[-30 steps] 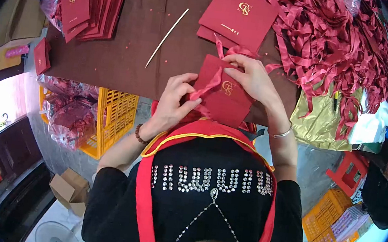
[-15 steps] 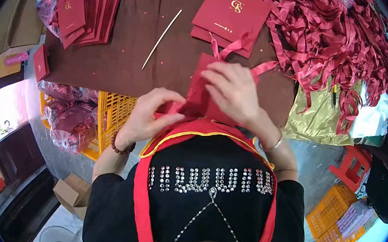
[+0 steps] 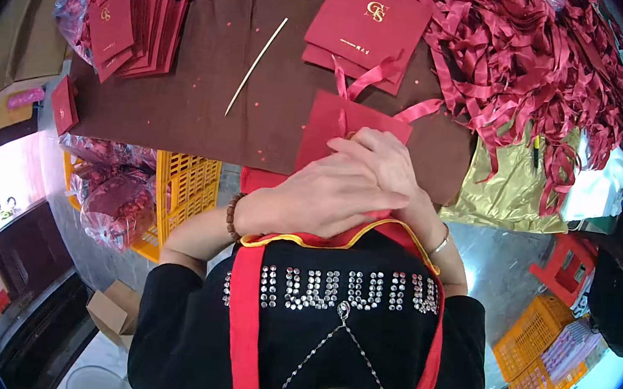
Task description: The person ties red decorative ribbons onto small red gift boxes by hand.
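A red paper bag (image 3: 323,123) with a ribbon handle lies at the table's front edge, partly covered by both hands. My left hand (image 3: 323,196) lies flat across it, fingers stretched to the right and overlapping the other hand. My right hand (image 3: 388,165) has its fingers bent over the bag near the ribbon; its fingertips are partly hidden. A pink-red ribbon (image 3: 367,78) lies just behind the bag. Farther back are flat red bags (image 3: 377,21) with gold letters.
A large heap of red ribbons (image 3: 527,58) covers the back right, above gold wrapping (image 3: 508,186). A thin stick (image 3: 255,67) lies mid-table. Stacked red bags (image 3: 149,34) stand at the left. A yellow crate (image 3: 185,188) sits below the table edge.
My left hand has moved right, from the bag's left side to lie across it and over my right hand. My right hand has shifted slightly down. The bag now looks flatter.
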Available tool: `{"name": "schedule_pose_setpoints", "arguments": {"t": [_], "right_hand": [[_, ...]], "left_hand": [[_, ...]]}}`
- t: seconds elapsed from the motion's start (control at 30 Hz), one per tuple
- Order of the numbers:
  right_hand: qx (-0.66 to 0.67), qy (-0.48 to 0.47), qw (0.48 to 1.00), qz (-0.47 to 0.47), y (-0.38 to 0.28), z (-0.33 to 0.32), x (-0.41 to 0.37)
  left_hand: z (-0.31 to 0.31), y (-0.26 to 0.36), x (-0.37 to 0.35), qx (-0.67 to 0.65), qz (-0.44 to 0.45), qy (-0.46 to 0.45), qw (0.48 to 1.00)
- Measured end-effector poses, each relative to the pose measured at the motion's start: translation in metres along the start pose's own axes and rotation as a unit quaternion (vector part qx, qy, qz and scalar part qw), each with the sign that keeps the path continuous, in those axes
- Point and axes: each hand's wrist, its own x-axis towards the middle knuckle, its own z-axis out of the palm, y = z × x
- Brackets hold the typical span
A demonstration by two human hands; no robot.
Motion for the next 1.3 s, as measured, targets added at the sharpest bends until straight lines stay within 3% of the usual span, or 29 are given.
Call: {"name": "schedule_pose_setpoints", "arguments": {"t": [0.07,0.13,0.2,0.23,0.27,0.3,0.33,0.37,0.43,0.53,0.6,0.67,0.8,0.93,1.0,1.13,1.2,1.27,1.3], "right_hand": [[0.035,0.031,0.999,-0.010,0.002,-0.004,-0.003],[0.252,0.103,0.955,0.114,-0.002,-0.006,-0.012],[0.361,0.153,0.907,0.152,0.011,0.003,-0.029],[0.446,0.191,0.849,0.209,0.012,0.007,-0.036],[0.525,0.226,0.778,0.261,0.013,0.011,-0.042],[0.524,0.227,0.779,0.260,0.013,0.010,-0.044],[0.573,0.263,0.732,0.258,0.013,0.009,-0.047],[0.619,0.299,0.680,0.255,0.013,0.008,-0.051],[0.618,0.338,0.661,0.258,0.013,0.008,-0.059],[0.617,0.376,0.627,0.292,0.023,0.013,-0.073],[0.635,0.395,0.601,0.283,0.023,0.015,-0.078],[0.622,0.391,0.618,0.281,0.019,0.013,-0.076],[0.604,0.380,0.656,0.246,0.012,0.002,-0.070],[0.547,0.405,0.686,0.259,0.008,-0.009,-0.064],[0.470,0.408,0.730,0.281,0.013,-0.013,-0.068],[0.479,0.418,0.707,0.311,0.015,-0.014,-0.078],[0.434,0.376,0.736,0.360,0.011,-0.011,-0.080],[0.481,0.340,0.729,0.349,-0.003,-0.007,-0.076],[0.526,0.301,0.721,0.335,-0.010,-0.005,-0.072]], "left_hand": [[-0.009,-0.004,-0.004,-0.024,0.018,0.006,1.000],[-0.020,-0.009,-0.012,-0.075,-0.115,0.054,0.989],[-0.015,-0.043,-0.023,-0.118,-0.225,0.183,0.950],[-0.010,-0.066,-0.030,-0.144,-0.278,0.233,0.920],[-0.011,-0.080,-0.030,-0.107,-0.267,0.263,0.921],[-0.011,-0.084,-0.028,-0.095,-0.274,0.278,0.916],[-0.010,-0.086,-0.025,-0.084,-0.279,0.291,0.911],[-0.010,-0.086,-0.023,-0.087,-0.277,0.289,0.912],[-0.009,-0.086,-0.020,0.032,-0.288,0.200,0.936],[-0.003,-0.090,-0.019,0.141,-0.279,0.178,0.933],[0.001,-0.091,-0.018,0.142,-0.262,0.180,0.937],[0.004,-0.092,-0.014,0.265,-0.146,0.183,0.935],[0.008,-0.090,-0.003,0.239,-0.102,0.132,0.956],[0.005,-0.103,0.005,0.213,-0.089,0.096,0.968],[0.000,-0.102,0.009,0.203,-0.100,0.074,0.971],[-0.013,-0.108,0.003,0.195,-0.092,0.014,0.976],[-0.017,-0.105,0.001,0.226,-0.121,-0.004,0.967],[-0.016,-0.095,0.003,0.231,-0.130,-0.001,0.964],[-0.012,-0.087,0.004,0.284,-0.147,0.068,0.945]]}}
